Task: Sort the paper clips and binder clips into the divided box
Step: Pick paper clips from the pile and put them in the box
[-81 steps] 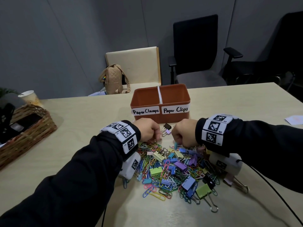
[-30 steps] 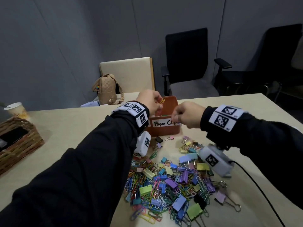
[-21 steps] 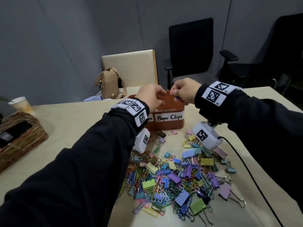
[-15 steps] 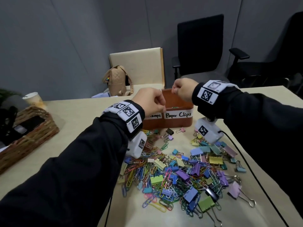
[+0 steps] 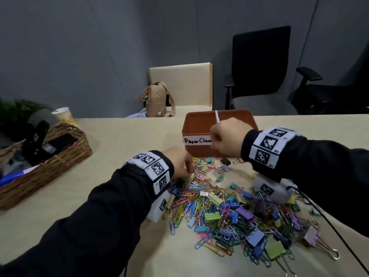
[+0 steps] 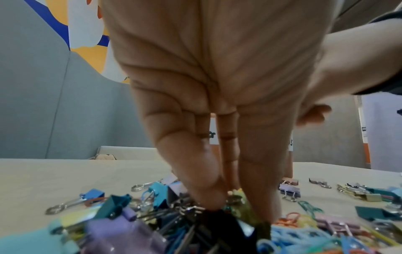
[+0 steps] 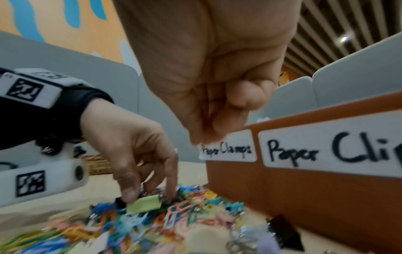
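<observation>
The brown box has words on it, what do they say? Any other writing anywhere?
"Paper Clamps": white label on the left front of the brown box.
"Paper Cli...": white label on the right front; the rest runs off the right wrist picture.
Head view: the right hand covers all but "Paper Clam".
Black-and-white square codes on the wrist bands: patterns; the tiny print beside them is too small to read.

Black sleeves (image 5: 95, 220), white wristbands (image 5: 153, 170) with black square markers, wrist cameras (image 5: 273, 191).
</observation>
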A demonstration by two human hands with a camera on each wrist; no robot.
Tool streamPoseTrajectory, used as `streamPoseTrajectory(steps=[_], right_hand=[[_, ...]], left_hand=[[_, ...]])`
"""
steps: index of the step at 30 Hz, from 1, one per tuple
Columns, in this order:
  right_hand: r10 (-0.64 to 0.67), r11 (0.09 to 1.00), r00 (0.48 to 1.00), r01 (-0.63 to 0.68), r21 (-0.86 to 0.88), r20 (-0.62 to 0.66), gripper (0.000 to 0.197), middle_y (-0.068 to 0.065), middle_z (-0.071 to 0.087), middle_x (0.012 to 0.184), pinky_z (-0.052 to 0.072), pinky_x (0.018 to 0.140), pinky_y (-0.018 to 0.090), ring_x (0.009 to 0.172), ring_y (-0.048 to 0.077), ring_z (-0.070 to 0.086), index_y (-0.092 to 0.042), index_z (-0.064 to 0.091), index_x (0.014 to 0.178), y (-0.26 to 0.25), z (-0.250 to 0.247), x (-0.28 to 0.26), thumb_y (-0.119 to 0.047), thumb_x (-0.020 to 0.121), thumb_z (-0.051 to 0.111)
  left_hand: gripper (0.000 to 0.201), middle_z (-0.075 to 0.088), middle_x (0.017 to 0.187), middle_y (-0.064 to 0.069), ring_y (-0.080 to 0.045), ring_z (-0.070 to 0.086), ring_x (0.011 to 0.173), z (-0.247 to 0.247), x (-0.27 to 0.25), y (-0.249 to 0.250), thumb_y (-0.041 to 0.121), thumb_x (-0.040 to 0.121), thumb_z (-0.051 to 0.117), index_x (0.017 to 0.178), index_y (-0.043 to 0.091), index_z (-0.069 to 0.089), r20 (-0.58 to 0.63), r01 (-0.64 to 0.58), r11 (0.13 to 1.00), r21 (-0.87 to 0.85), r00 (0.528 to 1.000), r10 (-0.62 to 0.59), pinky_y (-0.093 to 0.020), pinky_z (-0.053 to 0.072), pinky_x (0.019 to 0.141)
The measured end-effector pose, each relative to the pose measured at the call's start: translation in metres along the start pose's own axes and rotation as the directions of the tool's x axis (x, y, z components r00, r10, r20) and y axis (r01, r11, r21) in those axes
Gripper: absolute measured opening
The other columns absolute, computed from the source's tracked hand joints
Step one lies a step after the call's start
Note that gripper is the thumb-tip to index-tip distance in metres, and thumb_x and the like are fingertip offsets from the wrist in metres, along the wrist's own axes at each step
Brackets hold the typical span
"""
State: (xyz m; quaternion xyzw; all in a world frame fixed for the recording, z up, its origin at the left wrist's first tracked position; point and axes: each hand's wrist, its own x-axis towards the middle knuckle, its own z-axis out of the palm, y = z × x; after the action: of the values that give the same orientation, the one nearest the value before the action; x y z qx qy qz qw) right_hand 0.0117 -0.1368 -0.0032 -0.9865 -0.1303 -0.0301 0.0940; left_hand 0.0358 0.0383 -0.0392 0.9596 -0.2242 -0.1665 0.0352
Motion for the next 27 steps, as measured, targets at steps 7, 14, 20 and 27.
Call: streamPoseTrajectory(steps=[7, 14, 20, 27], right_hand=[[-0.047, 0.993, 0.898, 0.092, -0.08, 0.438, 0.04, -0.001, 0.07, 0.098, 0.056, 0.083, 0.035, 0.089, 0.017, 0.065, -0.015, 0.07, 0.104, -0.028, 0.045, 0.0, -0.045, 0.078, 0.074], [-0.087, 0.981, 0.891, 0.155, -0.119, 0.445, 0.054, 0.003, 0.065, 0.09, 0.053, 0.069, 0.03, 0.084, 0.022, 0.063, -0.01, 0.061, 0.097, -0.043, 0.055, -0.004, -0.054, 0.07, 0.077], [-0.164, 0.981, 0.908, 0.191, -0.031, 0.386, 0.047, 0.003, 0.065, 0.105, 0.052, 0.078, 0.034, 0.097, 0.022, 0.06, -0.018, 0.059, 0.11, -0.049, 0.056, -0.004, -0.039, 0.073, 0.08], [-0.209, 0.923, 0.833, 0.341, -0.178, 0.512, 0.051, 0.003, 0.063, 0.108, 0.052, 0.081, 0.034, 0.097, 0.022, 0.059, -0.016, 0.057, 0.117, -0.057, 0.054, -0.009, -0.044, 0.078, 0.074]], left_hand=[[0.036, 0.064, 0.093, 0.002, -0.013, 0.057, 0.082, 0.009, -0.003, 0.0, 0.034, 0.073, 0.081, 0.104, 0.018, 0.07, 0.014, -0.021, 1.0, 0.018, 1.0, 0.021, -0.023, 0.041, 0.067], [0.023, 0.061, 0.076, 0.003, -0.014, 0.057, 0.063, 0.01, -0.011, -0.007, 0.018, 0.073, 0.074, 0.094, 0.017, 0.065, -0.074, -0.004, 0.996, -0.093, 0.997, -0.003, -0.031, 0.052, 0.067], [0.016, 0.063, 0.074, 0.003, -0.012, 0.055, 0.063, -0.003, -0.013, -0.024, 0.022, 0.074, 0.073, 0.087, 0.018, 0.065, -0.201, 0.047, 0.975, -0.218, 0.975, -0.092, -0.024, 0.045, 0.056], [0.01, 0.065, 0.08, 0.002, -0.014, 0.058, 0.07, 0.001, -0.009, -0.033, 0.024, 0.078, 0.069, 0.083, 0.018, 0.063, -0.257, 0.097, 0.954, -0.283, 0.951, -0.174, -0.023, 0.044, 0.056]])
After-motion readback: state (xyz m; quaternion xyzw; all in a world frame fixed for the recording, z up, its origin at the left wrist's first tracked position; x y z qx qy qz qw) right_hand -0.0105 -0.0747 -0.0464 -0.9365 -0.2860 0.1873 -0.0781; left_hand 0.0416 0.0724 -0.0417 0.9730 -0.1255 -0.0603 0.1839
